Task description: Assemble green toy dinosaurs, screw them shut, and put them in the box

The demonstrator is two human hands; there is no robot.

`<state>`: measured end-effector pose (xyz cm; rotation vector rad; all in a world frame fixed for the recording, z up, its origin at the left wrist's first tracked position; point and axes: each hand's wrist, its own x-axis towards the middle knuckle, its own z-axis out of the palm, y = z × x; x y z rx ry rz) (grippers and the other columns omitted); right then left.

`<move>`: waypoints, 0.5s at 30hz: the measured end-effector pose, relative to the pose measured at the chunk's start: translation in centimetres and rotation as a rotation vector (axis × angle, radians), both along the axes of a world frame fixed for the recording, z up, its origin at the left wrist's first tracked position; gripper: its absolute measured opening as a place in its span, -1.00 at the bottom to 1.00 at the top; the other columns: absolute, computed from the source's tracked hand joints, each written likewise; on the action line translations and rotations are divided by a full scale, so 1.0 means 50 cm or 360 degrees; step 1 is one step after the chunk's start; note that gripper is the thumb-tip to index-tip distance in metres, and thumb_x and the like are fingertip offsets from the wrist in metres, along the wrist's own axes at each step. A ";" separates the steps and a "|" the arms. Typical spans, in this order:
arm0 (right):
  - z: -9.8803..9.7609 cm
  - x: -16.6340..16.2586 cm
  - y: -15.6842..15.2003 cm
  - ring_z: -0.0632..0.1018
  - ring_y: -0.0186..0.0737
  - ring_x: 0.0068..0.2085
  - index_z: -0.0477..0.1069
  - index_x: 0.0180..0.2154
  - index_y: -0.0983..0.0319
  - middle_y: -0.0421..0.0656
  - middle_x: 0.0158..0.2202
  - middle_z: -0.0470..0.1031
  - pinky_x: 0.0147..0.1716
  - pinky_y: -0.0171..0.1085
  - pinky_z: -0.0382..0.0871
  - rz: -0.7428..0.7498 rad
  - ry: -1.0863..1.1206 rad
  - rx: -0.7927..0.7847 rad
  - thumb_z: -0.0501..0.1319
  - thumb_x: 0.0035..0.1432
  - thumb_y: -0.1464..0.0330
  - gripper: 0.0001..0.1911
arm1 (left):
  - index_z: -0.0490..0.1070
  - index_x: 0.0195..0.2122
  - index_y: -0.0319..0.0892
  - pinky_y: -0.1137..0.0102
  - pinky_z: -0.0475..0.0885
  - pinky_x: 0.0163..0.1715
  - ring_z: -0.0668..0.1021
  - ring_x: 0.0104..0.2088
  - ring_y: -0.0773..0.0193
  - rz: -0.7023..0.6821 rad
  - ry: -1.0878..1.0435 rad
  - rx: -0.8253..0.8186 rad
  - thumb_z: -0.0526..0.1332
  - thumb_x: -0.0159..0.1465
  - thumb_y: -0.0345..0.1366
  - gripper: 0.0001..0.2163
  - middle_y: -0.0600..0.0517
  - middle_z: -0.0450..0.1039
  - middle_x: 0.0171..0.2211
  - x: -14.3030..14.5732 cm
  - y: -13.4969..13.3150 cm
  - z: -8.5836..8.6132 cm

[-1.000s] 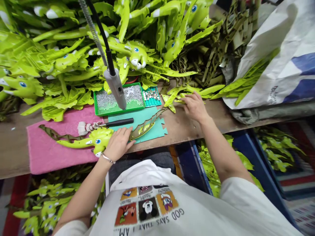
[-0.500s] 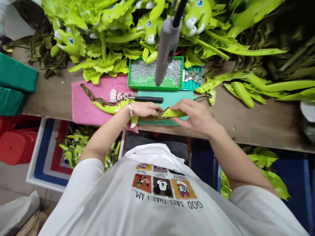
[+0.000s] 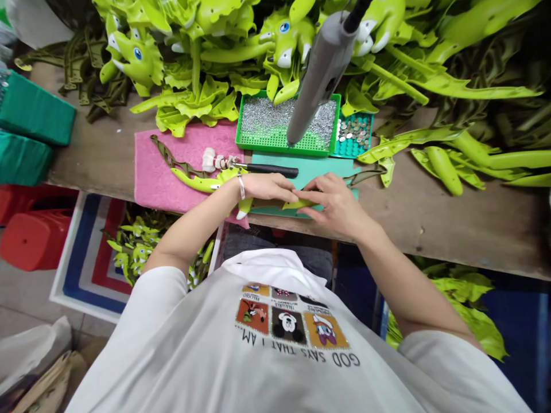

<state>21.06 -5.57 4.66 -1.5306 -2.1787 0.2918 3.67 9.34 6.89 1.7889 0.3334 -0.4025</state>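
Observation:
Between my hands lies a lime-green curved plastic piece [image 3: 297, 204], over an olive-brown part that is mostly covered. My right hand [image 3: 334, 203] pinches the lime piece between thumb and fingers. From the left, my left hand [image 3: 269, 188] reaches over, its fingers close together and pressing at the same parts; its thumb is hidden. Beside my left wrist, a lime-green toy body half [image 3: 196, 182] rests on a pink cloth [image 3: 150, 178]. A tool with a black handle [image 3: 271, 170] and a red-and-white wrapped end lies just behind my hands on a turquoise mat [image 3: 318, 166].
A green tray of screws [image 3: 288, 151] and a teal tray of small metal discs [image 3: 353, 135] stand behind the mat. A grey power screwdriver [image 3: 318, 74] hangs over them. Lime toy parts [image 3: 142, 54] pile along the back. Teal boxes [image 3: 38, 109] sit at left.
My left hand has slid right over the parts, close to my right fingertips, covering more of the olive-brown piece. The view has shifted slightly.

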 end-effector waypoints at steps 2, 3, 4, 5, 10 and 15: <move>0.001 -0.004 -0.004 0.43 -0.06 -0.17 0.57 -0.01 0.12 -0.05 -0.21 0.51 -0.17 -0.07 0.32 -0.0030 -0.0050 0.0023 0.32 0.19 0.28 -0.68 | 0.46 -0.32 -0.28 0.44 0.18 -0.40 0.30 -0.43 0.36 -0.0036 -0.0041 0.0047 0.24 0.06 0.03 -0.59 0.13 0.30 -0.49 0.000 -0.002 -0.008; 0.002 -0.005 -0.008 0.44 -0.03 -0.14 0.56 0.01 0.10 -0.04 -0.17 0.51 -0.15 -0.04 0.33 -0.0058 -0.0069 0.0045 0.33 0.18 0.26 -0.66 | 0.46 -0.32 -0.28 0.45 0.16 -0.41 0.28 -0.45 0.37 -0.0038 -0.0069 0.0091 0.26 0.05 0.03 -0.58 0.14 0.28 -0.50 0.000 -0.003 -0.011; 0.001 -0.005 -0.015 0.45 0.01 -0.09 0.53 0.04 0.08 -0.03 -0.10 0.51 -0.12 -0.01 0.35 -0.0108 -0.0065 0.0076 0.35 0.16 0.23 -0.62 | 0.46 -0.32 -0.29 0.45 0.14 -0.42 0.27 -0.46 0.38 -0.0035 -0.0098 0.0137 0.27 0.05 0.02 -0.59 0.15 0.27 -0.51 0.000 -0.003 -0.014; -0.001 -0.005 -0.024 0.45 0.05 -0.03 0.50 0.08 0.07 -0.01 -0.02 0.49 -0.07 0.03 0.36 -0.0199 -0.0021 0.0120 0.36 0.15 0.19 -0.55 | 0.46 -0.31 -0.29 0.46 0.13 -0.43 0.27 -0.47 0.38 -0.0033 -0.0125 0.0173 0.27 0.07 0.01 -0.60 0.16 0.26 -0.52 0.000 -0.002 -0.016; -0.037 0.004 -0.068 0.54 -0.03 -0.01 0.35 0.10 0.11 -0.05 -0.03 0.46 -0.04 0.02 0.51 -0.1336 0.1153 0.0409 0.36 0.09 0.03 -0.40 | 0.48 -0.24 -0.32 0.45 0.10 -0.44 0.25 -0.47 0.38 -0.0100 -0.0151 0.0305 0.26 0.11 0.00 -0.58 0.17 0.23 -0.52 0.001 0.004 -0.014; -0.057 -0.006 -0.062 0.63 -0.19 -0.30 0.41 -0.30 0.18 -0.22 -0.40 0.51 -0.23 -0.14 0.61 -0.1441 0.2482 -0.0483 0.52 -0.24 -0.05 -0.41 | 0.48 -0.16 -0.32 0.45 0.13 -0.41 0.27 -0.44 0.35 -0.0106 -0.0130 0.0351 0.25 0.14 0.02 -0.54 0.16 0.24 -0.49 0.002 0.005 -0.006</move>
